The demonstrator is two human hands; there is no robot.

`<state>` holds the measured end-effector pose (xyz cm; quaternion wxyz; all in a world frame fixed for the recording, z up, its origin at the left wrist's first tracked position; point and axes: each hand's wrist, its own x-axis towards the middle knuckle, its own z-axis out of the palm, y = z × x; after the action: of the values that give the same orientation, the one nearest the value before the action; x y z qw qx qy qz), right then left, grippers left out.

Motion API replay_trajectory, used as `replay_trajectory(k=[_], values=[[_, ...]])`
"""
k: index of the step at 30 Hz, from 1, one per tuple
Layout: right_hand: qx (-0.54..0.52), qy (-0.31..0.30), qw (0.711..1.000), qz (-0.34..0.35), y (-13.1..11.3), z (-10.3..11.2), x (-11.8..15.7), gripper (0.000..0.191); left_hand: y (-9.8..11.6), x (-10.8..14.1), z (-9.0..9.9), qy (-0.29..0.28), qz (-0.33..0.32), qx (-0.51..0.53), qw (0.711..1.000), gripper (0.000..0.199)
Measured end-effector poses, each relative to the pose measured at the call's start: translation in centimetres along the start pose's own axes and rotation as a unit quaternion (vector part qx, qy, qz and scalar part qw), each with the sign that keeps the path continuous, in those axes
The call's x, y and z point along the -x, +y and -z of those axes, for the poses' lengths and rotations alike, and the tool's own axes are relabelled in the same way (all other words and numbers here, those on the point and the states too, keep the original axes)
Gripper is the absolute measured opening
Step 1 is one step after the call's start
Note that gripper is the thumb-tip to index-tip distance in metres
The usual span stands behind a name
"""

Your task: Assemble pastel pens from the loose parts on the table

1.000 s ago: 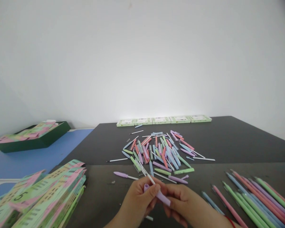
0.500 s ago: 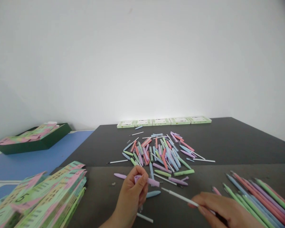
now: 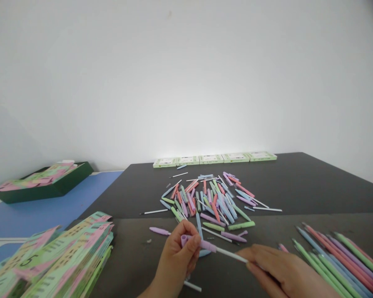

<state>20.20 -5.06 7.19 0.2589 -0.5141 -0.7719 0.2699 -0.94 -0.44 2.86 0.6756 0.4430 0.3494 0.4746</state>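
Note:
My left hand (image 3: 175,261) is closed around a purple pen barrel piece (image 3: 209,246) between thumb and forefinger. A second purple tubular piece with an open round end (image 3: 184,240) shows above the thumb. In my right hand (image 3: 278,267), the fingers pinch a white pen refill (image 3: 231,254), whose front end sits inside the purple barrel piece's right end. A light blue pen part (image 3: 204,253) lies behind the left hand, partly covered. Below that hand, another white refill (image 3: 192,285) rests on the dark table.
A heap of coloured pen parts (image 3: 216,200) and refills spreads over the black table (image 3: 127,194). Several pens (image 3: 338,256) lie at the right. Printed packaging (image 3: 65,252) is stacked at left, near a green tray (image 3: 59,188). Flat boxes (image 3: 211,159) line the back edge.
My right hand has moved left with the refill, and the refill's tip has gone into the purple barrel piece. My left hand has shifted slightly right.

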Motion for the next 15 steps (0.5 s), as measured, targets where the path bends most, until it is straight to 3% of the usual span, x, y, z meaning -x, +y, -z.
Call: replay_trajectory(k=[5,15], values=[[-0.039,0.034,0.998,-0.027,-0.4,-1.3,-0.8,0.022,-0.8,0.3,-0.4,-0.046,0.006,0.024,0.999,0.033],[-0.103,-0.051,0.993,-0.041,-0.5,-2.4,-2.1,0.019,-0.7,0.5,-0.2,-0.048,-0.005,0.064,0.997,0.031]])
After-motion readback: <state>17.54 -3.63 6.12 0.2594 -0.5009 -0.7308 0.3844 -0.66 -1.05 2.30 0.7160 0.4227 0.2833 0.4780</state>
